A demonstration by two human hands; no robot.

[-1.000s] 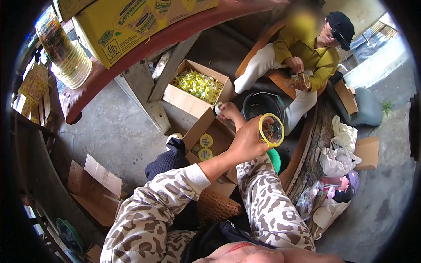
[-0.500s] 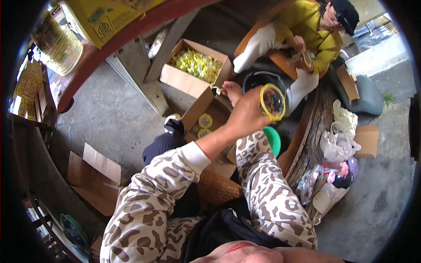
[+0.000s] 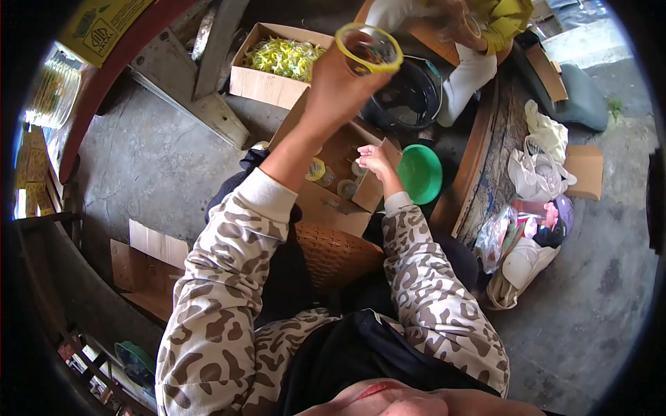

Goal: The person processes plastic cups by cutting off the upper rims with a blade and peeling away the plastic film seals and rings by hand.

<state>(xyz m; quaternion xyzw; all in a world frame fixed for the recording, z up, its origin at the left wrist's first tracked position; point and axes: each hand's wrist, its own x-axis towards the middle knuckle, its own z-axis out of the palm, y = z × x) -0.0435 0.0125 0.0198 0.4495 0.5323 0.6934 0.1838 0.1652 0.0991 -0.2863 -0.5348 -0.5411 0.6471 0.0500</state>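
Note:
My left hand (image 3: 338, 87) is wrapped round a clear cup with a yellow rim (image 3: 368, 48), raised near the box of yellow-green pieces (image 3: 284, 59). Lower down, my right hand (image 3: 375, 161) reaches into an open cardboard box (image 3: 288, 128), its fingers around a small clear container (image 3: 359, 168). Beside that hand in the box are a yellow-lidded cup (image 3: 316, 169) and another small clear cup (image 3: 347, 188). A green basin (image 3: 420, 175) stands just right of my right hand.
A black bucket (image 3: 402, 97) stands beyond the box, near a seated person (image 3: 505, 26). Bags (image 3: 538, 170) lie on the right. An empty carton (image 3: 149, 267) is at lower left, and a bench edge (image 3: 104, 93) crosses the upper left.
My left hand has lifted the yellow-rimmed cup up and to the left. My right hand has moved down from beside the box of yellow-green pieces into the open cardboard box. The view has tilted down.

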